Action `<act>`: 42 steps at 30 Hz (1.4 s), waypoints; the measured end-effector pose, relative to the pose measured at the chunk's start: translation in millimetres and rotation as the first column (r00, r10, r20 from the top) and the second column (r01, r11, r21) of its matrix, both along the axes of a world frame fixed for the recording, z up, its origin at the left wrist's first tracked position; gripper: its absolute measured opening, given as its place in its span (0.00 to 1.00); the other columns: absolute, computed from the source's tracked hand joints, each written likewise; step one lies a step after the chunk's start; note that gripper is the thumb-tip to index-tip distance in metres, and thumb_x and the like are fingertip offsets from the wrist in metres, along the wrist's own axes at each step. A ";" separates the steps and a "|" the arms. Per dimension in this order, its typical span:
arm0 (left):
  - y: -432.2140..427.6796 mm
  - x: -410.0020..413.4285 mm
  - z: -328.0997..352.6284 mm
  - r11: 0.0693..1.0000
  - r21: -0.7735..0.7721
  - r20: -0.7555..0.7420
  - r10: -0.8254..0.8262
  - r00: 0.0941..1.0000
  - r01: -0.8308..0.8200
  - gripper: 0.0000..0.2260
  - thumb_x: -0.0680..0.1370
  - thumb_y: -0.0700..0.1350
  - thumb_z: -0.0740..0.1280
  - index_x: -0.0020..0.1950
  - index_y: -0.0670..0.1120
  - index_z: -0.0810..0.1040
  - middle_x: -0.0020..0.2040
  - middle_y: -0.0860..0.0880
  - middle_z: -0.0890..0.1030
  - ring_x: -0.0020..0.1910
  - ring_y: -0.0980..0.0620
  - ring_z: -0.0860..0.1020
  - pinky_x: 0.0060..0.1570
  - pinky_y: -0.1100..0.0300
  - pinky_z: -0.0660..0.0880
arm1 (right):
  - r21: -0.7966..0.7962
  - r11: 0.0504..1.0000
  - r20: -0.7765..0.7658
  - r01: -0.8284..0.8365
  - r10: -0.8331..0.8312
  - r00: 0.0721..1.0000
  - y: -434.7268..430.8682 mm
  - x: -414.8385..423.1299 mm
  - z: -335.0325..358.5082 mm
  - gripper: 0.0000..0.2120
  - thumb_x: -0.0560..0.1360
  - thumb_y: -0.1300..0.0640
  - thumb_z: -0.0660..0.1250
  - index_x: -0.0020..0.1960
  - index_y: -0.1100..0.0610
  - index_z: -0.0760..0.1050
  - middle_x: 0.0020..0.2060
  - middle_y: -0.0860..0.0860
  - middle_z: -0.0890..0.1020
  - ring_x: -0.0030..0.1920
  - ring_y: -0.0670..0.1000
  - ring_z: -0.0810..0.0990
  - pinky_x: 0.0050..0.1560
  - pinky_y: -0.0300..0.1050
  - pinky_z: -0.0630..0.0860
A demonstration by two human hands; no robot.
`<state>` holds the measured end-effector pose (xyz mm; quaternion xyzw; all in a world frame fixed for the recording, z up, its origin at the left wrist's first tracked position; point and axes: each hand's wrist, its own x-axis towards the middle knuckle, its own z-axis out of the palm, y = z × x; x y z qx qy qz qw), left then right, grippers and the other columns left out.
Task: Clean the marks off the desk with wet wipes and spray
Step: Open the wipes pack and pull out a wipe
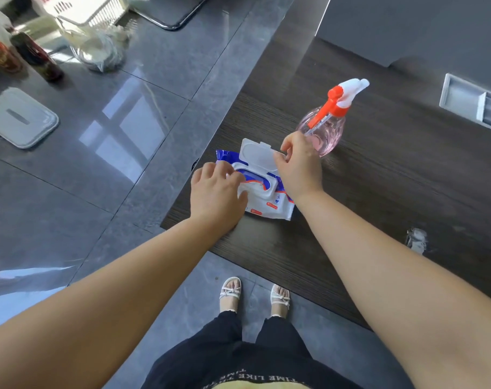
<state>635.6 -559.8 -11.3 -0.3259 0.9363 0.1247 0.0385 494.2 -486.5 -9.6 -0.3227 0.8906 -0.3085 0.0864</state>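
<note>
From the head camera, a wet wipes pack (269, 204) lies flat on the dark wood-grain desk (393, 192), close to the desk's near-left corner, its long axis running from the far left to the near right across the view. Its white flip lid (257, 154) is hinged open and stands back toward the far side, so the oval dispensing slot faces up with white wipe material showing inside. The left hand (216, 192) presses on the near-left part of the pack, fingers curled at the slot and pinching at the wipe there, though how firmly it has hold cannot be told. The right hand (300, 167) rests at the right end of the lid, thumb and fingertips lightly gripping the lid's edge. Just beyond the right hand stands a spray bottle (327, 133), upright, its clear round body holding pale pink liquid; its orange-and-white trigger head points to the far right. A whitish smear mark (416, 239) sits on the desk well to the right of the pack. On the grey tiled floor (120, 130) to the left lies a flat grey lidded box (20, 117)
</note>
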 end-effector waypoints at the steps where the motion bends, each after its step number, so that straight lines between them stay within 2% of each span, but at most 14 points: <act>1: 0.4 -4.2 0.0 1.000 -0.011 -0.003 -0.021 1.000 0.021 0.17 0.78 0.55 0.59 0.65 0.53 0.72 0.65 0.50 0.71 0.66 0.47 0.66 0.66 0.52 0.59 | 0.018 0.999 -0.026 -0.045 0.045 0.999 3.3 -1.0 -1.2 0.02 0.75 0.62 0.66 0.47 0.60 0.74 0.43 0.53 0.76 0.43 0.51 0.76 0.43 0.48 0.78; 4: -0.1 -15.8 -2.0 0.999 0.028 0.016 -0.023 1.000 0.022 0.19 0.77 0.60 0.60 0.61 0.51 0.75 0.61 0.50 0.76 0.61 0.48 0.70 0.63 0.53 0.62 | 0.135 0.975 0.010 -0.175 0.176 0.984 13.7 -1.2 -6.4 0.09 0.76 0.61 0.65 0.56 0.57 0.77 0.52 0.53 0.79 0.53 0.52 0.76 0.51 0.51 0.78; 7: -3.1 -28.2 -3.6 0.997 0.061 0.014 0.039 0.999 -0.040 0.20 0.75 0.62 0.60 0.57 0.49 0.76 0.56 0.49 0.79 0.57 0.48 0.73 0.60 0.52 0.65 | 0.212 0.947 0.131 -0.242 0.218 0.967 18.4 0.9 -8.2 0.19 0.77 0.61 0.64 0.68 0.56 0.70 0.62 0.52 0.74 0.63 0.52 0.72 0.60 0.48 0.74; 10: -7.1 -39.7 -6.8 0.997 0.037 0.072 0.059 0.996 -0.062 0.20 0.74 0.62 0.61 0.54 0.47 0.76 0.53 0.49 0.80 0.54 0.47 0.75 0.58 0.50 0.66 | 0.215 0.947 0.152 -0.238 0.208 0.966 18.7 2.5 -8.5 0.21 0.78 0.62 0.62 0.70 0.56 0.67 0.65 0.53 0.72 0.65 0.51 0.71 0.61 0.46 0.72; 14: -9.7 -46.2 -11.3 0.998 0.023 0.166 0.056 0.985 -0.060 0.19 0.74 0.61 0.63 0.54 0.48 0.75 0.52 0.48 0.81 0.54 0.48 0.77 0.60 0.48 0.66 | 0.217 0.946 0.155 -0.240 0.210 0.965 19.2 3.2 -11.7 0.21 0.78 0.61 0.61 0.70 0.56 0.67 0.66 0.52 0.71 0.66 0.51 0.69 0.62 0.45 0.71; 20: -10.8 -49.1 -13.1 1.000 0.010 0.148 0.012 0.989 -0.014 0.13 0.79 0.52 0.58 0.54 0.47 0.79 0.52 0.49 0.81 0.52 0.48 0.76 0.60 0.48 0.64 | 0.261 0.928 0.127 -0.266 0.240 0.962 24.0 2.4 -17.6 0.18 0.78 0.58 0.62 0.68 0.54 0.69 0.66 0.50 0.70 0.66 0.50 0.69 0.60 0.44 0.72; 24: -11.0 -50.1 -11.0 0.989 0.122 0.070 0.072 0.995 -0.081 0.11 0.79 0.47 0.58 0.51 0.46 0.79 0.49 0.47 0.81 0.49 0.46 0.76 0.55 0.50 0.67 | 0.271 0.927 0.073 -0.258 0.248 0.966 24.5 6.0 -19.9 0.16 0.77 0.59 0.63 0.64 0.54 0.73 0.64 0.49 0.71 0.64 0.50 0.69 0.57 0.46 0.74; 26: -16.2 -48.2 -8.5 0.947 0.260 -0.063 0.214 0.975 -0.191 0.10 0.78 0.45 0.58 0.44 0.44 0.76 0.44 0.45 0.79 0.42 0.45 0.75 0.46 0.54 0.67 | 0.263 0.933 0.047 -0.245 0.241 0.969 25.4 7.5 -21.1 0.15 0.76 0.58 0.65 0.62 0.54 0.75 0.62 0.49 0.72 0.62 0.50 0.70 0.54 0.46 0.74; 29: -31.4 -35.5 -9.1 0.838 0.460 -0.195 0.419 0.887 -0.295 0.06 0.77 0.43 0.58 0.42 0.43 0.71 0.41 0.46 0.74 0.40 0.47 0.71 0.38 0.58 0.65 | 0.258 0.937 -0.006 -0.234 0.244 0.970 28.7 7.3 -24.2 0.14 0.75 0.58 0.67 0.60 0.55 0.76 0.61 0.50 0.72 0.60 0.50 0.71 0.50 0.43 0.74; 31: -38.2 -23.5 -13.3 0.797 0.517 -0.178 0.458 0.871 -0.313 0.06 0.78 0.43 0.58 0.43 0.43 0.71 0.41 0.46 0.75 0.40 0.47 0.72 0.36 0.58 0.65 | 0.257 0.939 -0.045 -0.230 0.249 0.967 28.2 7.4 -25.2 0.12 0.75 0.59 0.67 0.58 0.56 0.78 0.58 0.52 0.74 0.58 0.51 0.72 0.48 0.43 0.74; 34: -37.9 -11.3 -21.0 0.757 0.570 -0.153 0.480 0.864 -0.319 0.07 0.79 0.44 0.58 0.47 0.43 0.72 0.42 0.46 0.77 0.41 0.45 0.74 0.39 0.57 0.68 | 0.238 0.941 -0.126 -0.240 0.275 0.953 19.0 16.5 -24.3 0.09 0.70 0.63 0.70 0.49 0.57 0.81 0.49 0.55 0.77 0.51 0.57 0.74 0.42 0.50 0.77; 36: -35.6 -10.3 -20.8 0.742 0.587 -0.162 0.499 0.852 -0.323 0.06 0.79 0.44 0.58 0.47 0.43 0.72 0.41 0.47 0.76 0.40 0.47 0.73 0.40 0.57 0.67 | 0.210 0.946 -0.196 -0.249 0.290 0.937 10.1 22.6 -23.1 0.06 0.68 0.62 0.71 0.45 0.58 0.83 0.44 0.55 0.79 0.46 0.59 0.75 0.41 0.50 0.74; 40: -31.2 -9.5 -19.3 0.755 0.579 -0.182 0.487 0.854 -0.308 0.07 0.80 0.45 0.59 0.48 0.43 0.73 0.42 0.48 0.76 0.42 0.48 0.73 0.43 0.57 0.69 | 0.361 0.876 -0.068 -0.320 0.367 0.928 -1.8 25.5 -23.4 0.11 0.77 0.54 0.64 0.55 0.54 0.81 0.53 0.53 0.77 0.57 0.56 0.72 0.52 0.50 0.71; 42: -29.4 -8.3 -19.9 0.763 0.569 -0.185 0.483 0.856 -0.307 0.07 0.80 0.45 0.59 0.49 0.42 0.73 0.42 0.48 0.76 0.41 0.49 0.73 0.42 0.58 0.68 | 0.374 0.874 -0.015 -0.311 0.341 0.940 -4.4 23.7 -21.0 0.11 0.78 0.52 0.63 0.56 0.53 0.80 0.54 0.52 0.76 0.57 0.53 0.73 0.52 0.49 0.72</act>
